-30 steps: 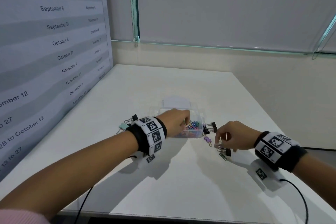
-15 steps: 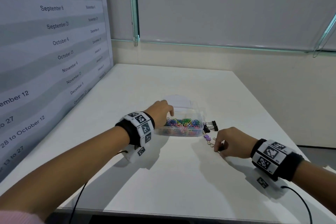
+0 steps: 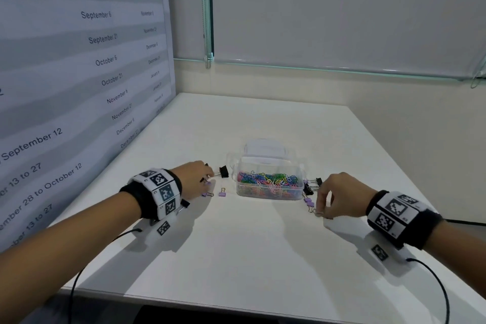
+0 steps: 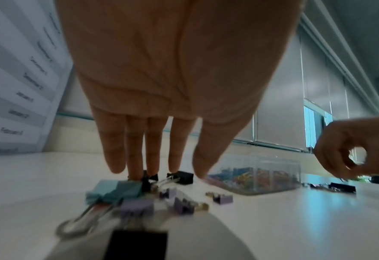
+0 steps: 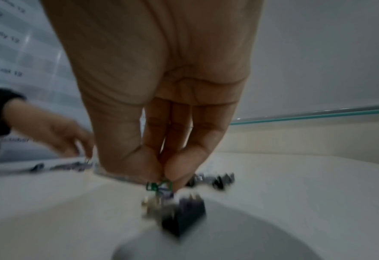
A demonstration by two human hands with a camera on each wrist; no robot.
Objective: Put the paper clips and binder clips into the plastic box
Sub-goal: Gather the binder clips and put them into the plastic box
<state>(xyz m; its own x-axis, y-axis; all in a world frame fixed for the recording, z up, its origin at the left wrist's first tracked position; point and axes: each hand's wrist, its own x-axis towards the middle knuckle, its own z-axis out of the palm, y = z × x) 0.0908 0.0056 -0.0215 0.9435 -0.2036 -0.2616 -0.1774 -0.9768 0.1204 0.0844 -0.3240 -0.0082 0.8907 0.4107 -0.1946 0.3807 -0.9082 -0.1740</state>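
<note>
Since half a second ago the left hand (image 3: 196, 179) has left the plastic box (image 3: 269, 183) and now reaches, fingers straight, over blurred binder clips (image 4: 139, 191) left of the box. Right of the box, the right hand (image 3: 338, 198) pinches something small and green (image 5: 159, 185), perhaps a paper clip; blur hides its shape. Coloured paper clips (image 3: 265, 180) fill the box.

A white table (image 3: 263, 244) set into a corner carries a clear plastic box (image 3: 269, 193) of coloured paper clips near its middle, black (image 3: 224, 171) and purple binder clips (image 3: 222, 193) scattered toward the left edge, more binder clips (image 3: 310, 188) toward the right edge.
</note>
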